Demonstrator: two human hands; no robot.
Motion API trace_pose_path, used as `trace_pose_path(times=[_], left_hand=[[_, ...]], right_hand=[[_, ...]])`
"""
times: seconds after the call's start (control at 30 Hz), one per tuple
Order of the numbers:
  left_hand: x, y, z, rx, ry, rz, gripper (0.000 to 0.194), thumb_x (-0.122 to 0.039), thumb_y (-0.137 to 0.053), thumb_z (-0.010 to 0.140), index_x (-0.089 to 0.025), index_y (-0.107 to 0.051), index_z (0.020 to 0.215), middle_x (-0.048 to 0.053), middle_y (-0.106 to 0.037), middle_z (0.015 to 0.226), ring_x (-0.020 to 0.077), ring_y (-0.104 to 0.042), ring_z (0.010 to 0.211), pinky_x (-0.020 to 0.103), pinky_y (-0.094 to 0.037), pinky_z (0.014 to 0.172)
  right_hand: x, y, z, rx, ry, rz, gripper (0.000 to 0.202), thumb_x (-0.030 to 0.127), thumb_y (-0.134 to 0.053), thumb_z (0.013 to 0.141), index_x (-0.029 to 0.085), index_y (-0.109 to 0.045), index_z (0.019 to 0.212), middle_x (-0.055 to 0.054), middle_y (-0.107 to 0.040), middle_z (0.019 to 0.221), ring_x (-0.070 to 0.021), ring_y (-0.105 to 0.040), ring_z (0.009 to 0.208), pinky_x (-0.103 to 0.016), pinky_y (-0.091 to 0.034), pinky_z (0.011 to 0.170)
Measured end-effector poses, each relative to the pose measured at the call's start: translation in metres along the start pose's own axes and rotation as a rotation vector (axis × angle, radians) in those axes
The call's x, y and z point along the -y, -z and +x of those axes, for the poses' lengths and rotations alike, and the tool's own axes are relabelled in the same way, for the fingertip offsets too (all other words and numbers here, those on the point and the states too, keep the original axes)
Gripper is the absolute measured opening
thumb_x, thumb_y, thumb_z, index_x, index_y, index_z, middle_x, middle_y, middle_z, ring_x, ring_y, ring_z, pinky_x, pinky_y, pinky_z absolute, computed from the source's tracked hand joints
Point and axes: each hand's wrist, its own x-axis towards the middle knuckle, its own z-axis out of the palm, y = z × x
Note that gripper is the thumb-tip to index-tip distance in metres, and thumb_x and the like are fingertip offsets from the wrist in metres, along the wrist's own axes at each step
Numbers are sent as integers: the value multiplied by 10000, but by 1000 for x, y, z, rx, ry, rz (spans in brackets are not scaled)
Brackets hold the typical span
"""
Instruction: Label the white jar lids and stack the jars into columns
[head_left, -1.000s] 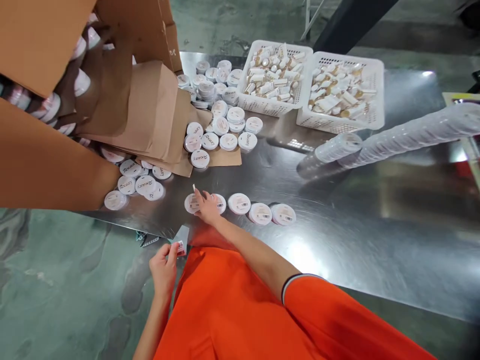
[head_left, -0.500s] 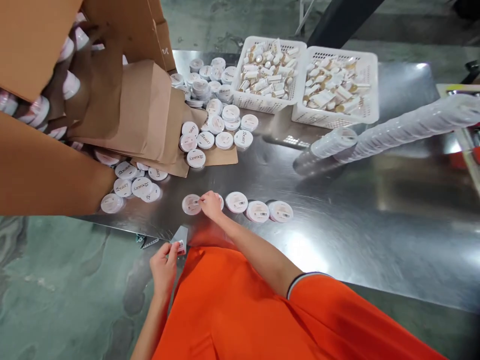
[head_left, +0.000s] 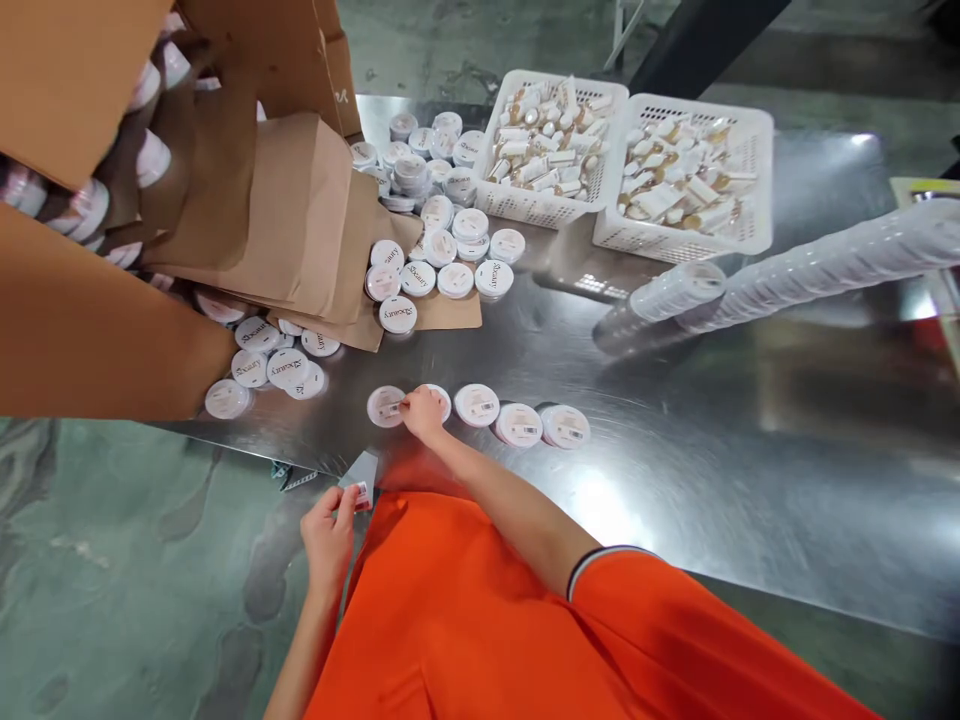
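Observation:
Several round jars stand in a row near the table's front edge, with pale faces up. At the leftmost jar (head_left: 385, 406), my right hand (head_left: 424, 411) pinches the right end of a small barcode sticker lying on its face. That hand partly covers the second jar (head_left: 441, 400). To its right, the third jar (head_left: 477, 405), another jar (head_left: 519, 425) and the end jar (head_left: 565, 427) each show a barcode sticker. Off the table's front edge, my left hand (head_left: 330, 530) is closed on a small sticker sheet (head_left: 362, 480), held between thumb and fingers.
A large cardboard box (head_left: 97, 310) of jars lies at the left, with brown cardboard sheets (head_left: 289, 220) sticking out. Loose white-lidded jars (head_left: 418, 278) lie beside it. Two white baskets (head_left: 540, 212) hold small bottles. Long wrapped stacks (head_left: 825, 262) rest at the right of the metal table (head_left: 675, 460).
The view has shifted slightly, so the table's contents sit a little further right. My right hand stays at the leftmost jar, and my left hand keeps the sticker sheet.

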Motion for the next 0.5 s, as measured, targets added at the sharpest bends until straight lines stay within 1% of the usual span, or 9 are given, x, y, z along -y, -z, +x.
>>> trace_pose_path(times=[0.17, 0.27, 0.37, 0.5], left_hand=[[-1, 0, 1, -2, -2, -1, 377, -484, -533, 778, -190, -613, 556, 3, -654, 537, 171, -623, 571, 236, -450, 585], [0, 0, 1, 5, -13, 3, 381, -490, -528, 785, -190, -630, 573, 4, -669, 559, 173, -630, 587, 237, -453, 592], [2, 0, 2, -2, -22, 22, 393, -495, -528, 789, -189, -627, 563, -1, -657, 545, 168, -619, 577, 238, -453, 597], [3, 1, 2, 0, -23, 23, 382, -485, -531, 798, -188, -636, 582, -2, -665, 561, 161, -614, 587, 231, -448, 603]], right_hand=[[2, -3, -3, -59, 50, -125, 294, 293, -492, 899, 191, -743, 1014, -148, -618, 1142, -283, -509, 1070, -387, -364, 863], [3, -3, -5, -69, 81, -152, 296, 333, -528, 885, 165, -741, 1005, -164, -619, 1140, -288, -520, 1065, -389, -362, 862], [7, 2, -3, -31, 114, -177, 311, 365, -539, 884, 150, -737, 990, -169, -623, 1136, -282, -547, 1041, -404, -353, 875], [12, 12, 5, 28, 121, -223, 276, 336, -556, 881, 141, -727, 975, -179, -627, 1105, -284, -580, 1015, -431, -344, 902]])
